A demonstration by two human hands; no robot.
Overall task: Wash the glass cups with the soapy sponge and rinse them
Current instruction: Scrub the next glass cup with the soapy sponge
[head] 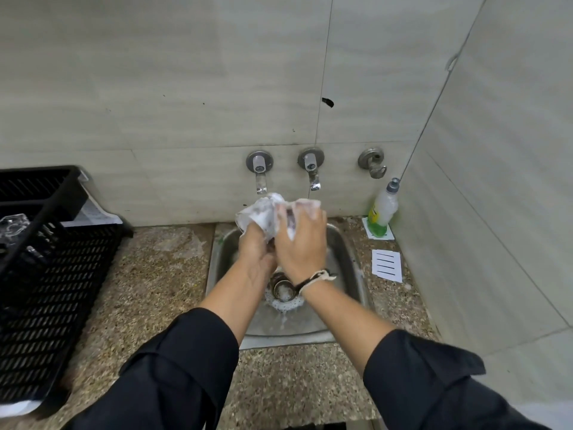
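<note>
Over the steel sink (344,243) I hold a foam-covered glass cup (259,214), tilted with its mouth toward the upper left. My left hand (257,249) grips it from below near its base. My right hand (302,243) wraps over its side, fingers closed around a soapy sponge (305,204) that is mostly hidden by foam. The cup sits just under the left tap (259,172). More clear glass cups (14,225) lie in the black crate (62,274) at the left.
A second tap (311,169) and a wall hook (373,162) are on the tiled wall. A green dish-soap bottle (383,209) stands on the speckled counter at the sink's right, with a white card (387,265) nearby. A foamy metal strainer (283,290) sits in the drain.
</note>
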